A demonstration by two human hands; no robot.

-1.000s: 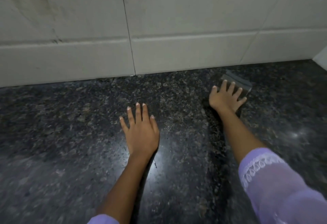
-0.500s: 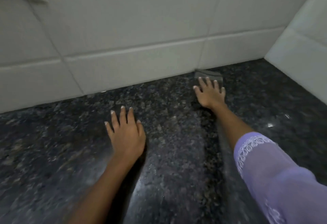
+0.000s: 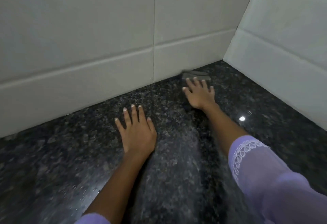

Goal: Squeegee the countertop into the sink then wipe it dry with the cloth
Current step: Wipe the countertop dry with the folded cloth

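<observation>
A folded grey cloth (image 3: 196, 76) lies flat on the dark speckled granite countertop (image 3: 70, 162), tight against the foot of the back wall. My right hand (image 3: 199, 93) presses down on it with fingers spread, covering its near half. My left hand (image 3: 136, 132) rests flat on the bare stone, palm down, fingers apart, holding nothing. No squeegee and no sink are in view.
A white tiled back wall (image 3: 88, 38) runs along the far edge of the counter. A second tiled wall (image 3: 286, 47) closes the right side, forming a corner just past the cloth. A lamp glint (image 3: 242, 118) shines on the stone.
My right hand has slid the cloth back to the foot of the back wall, toward the corner. The view has swung right, bringing the side wall in. My left hand stays flat.
</observation>
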